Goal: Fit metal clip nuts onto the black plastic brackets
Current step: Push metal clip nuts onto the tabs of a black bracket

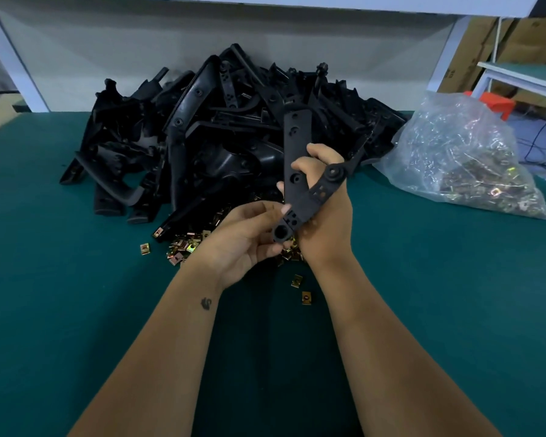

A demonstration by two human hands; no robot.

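Observation:
I hold a black plastic bracket point(297, 143) above the green table; it is V-shaped, one arm pointing up and the other slanting right. My right hand point(323, 212) grips it at the bend, fingers curled around both arms. My left hand point(249, 234) pinches its lower round end from the left. Gold metal clip nuts point(183, 246) lie loose on the table under and around my hands. Whether a nut sits between my fingers is hidden.
A big heap of black brackets point(208, 134) fills the table's far middle. At the right lies a clear plastic bag of clip nuts point(467, 159). Two stray nuts point(306, 297) lie near my right forearm. The green table surface point(76, 310) spreads around my arms.

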